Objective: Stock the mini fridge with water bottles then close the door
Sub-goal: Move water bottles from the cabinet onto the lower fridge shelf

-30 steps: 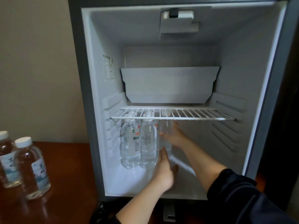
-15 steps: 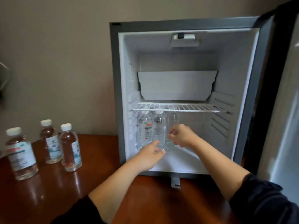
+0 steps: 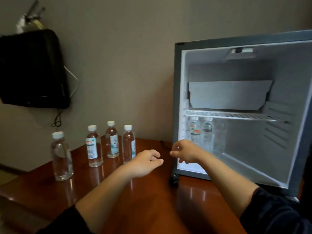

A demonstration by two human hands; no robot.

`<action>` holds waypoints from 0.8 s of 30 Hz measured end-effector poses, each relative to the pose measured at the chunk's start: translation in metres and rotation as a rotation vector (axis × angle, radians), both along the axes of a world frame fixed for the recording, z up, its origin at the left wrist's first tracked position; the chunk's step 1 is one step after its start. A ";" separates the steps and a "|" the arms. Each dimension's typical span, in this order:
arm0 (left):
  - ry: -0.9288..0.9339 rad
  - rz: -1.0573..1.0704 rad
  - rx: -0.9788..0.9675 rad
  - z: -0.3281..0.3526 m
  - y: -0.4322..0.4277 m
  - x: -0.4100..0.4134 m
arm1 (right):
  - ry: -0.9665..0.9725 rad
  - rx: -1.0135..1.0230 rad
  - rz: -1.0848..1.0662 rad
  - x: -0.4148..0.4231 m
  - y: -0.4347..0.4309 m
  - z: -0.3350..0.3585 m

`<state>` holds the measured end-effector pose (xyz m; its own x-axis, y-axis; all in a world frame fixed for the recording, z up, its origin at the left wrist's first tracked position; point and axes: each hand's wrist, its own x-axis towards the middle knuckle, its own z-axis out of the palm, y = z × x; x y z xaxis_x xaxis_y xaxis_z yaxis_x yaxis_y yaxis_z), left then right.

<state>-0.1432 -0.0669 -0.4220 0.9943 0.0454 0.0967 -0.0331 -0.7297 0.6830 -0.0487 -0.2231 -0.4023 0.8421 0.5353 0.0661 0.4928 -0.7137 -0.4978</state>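
On the wooden table (image 3: 152, 200), left of the open mini fridge (image 3: 177, 98), four water bottles (image 3: 94, 146) stand upright. Inside, below the wire shelf (image 3: 236, 116) and against the left wall, two labelled bottles (image 3: 195, 132) stand side by side. A possible third beside them is too blurred to confirm. Left hand (image 3: 145, 162) and right hand (image 3: 185, 152) hover near the fridge's lower left corner, fingers loosely curled, holding nothing.

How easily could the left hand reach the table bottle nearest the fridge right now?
Probably yes, easily. The left hand is empty and hovers just beside that bottle, on its fridge side, with nothing between them. The next bottle stands close behind it, so grip room looks a little tight.
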 end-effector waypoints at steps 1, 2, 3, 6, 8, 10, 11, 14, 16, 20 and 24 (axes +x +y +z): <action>0.004 0.017 -0.005 0.000 0.010 -0.004 | -0.016 -0.003 0.019 -0.002 0.011 0.001; 0.009 0.034 -0.011 -0.001 0.019 -0.007 | -0.030 -0.001 0.036 -0.005 0.023 0.002; 0.013 0.052 -0.016 -0.001 0.029 -0.009 | -0.039 0.002 0.051 -0.007 0.035 0.003; 0.017 0.111 -0.040 -0.006 0.058 -0.013 | -0.057 -0.006 0.089 -0.009 0.069 0.005; 0.010 0.160 -0.055 -0.009 0.074 -0.012 | -0.080 -0.013 0.109 -0.008 0.090 0.005; -0.001 0.214 -0.067 -0.014 0.088 -0.012 | -0.100 -0.017 0.118 -0.004 0.109 0.005; -0.001 0.234 -0.075 -0.016 0.095 -0.011 | -0.116 -0.016 0.116 -0.001 0.118 0.005; 0.020 0.246 -0.060 -0.024 0.116 -0.006 | -0.164 0.018 0.082 0.010 0.144 0.004; 0.034 0.258 -0.063 -0.027 0.130 -0.001 | -0.173 0.062 0.060 0.017 0.160 0.004; 0.030 0.283 -0.087 -0.030 0.153 0.015 | -0.223 0.106 -0.007 0.036 0.188 0.005; 0.019 0.264 -0.094 -0.032 0.164 0.034 | -0.244 0.081 -0.038 0.056 0.211 0.003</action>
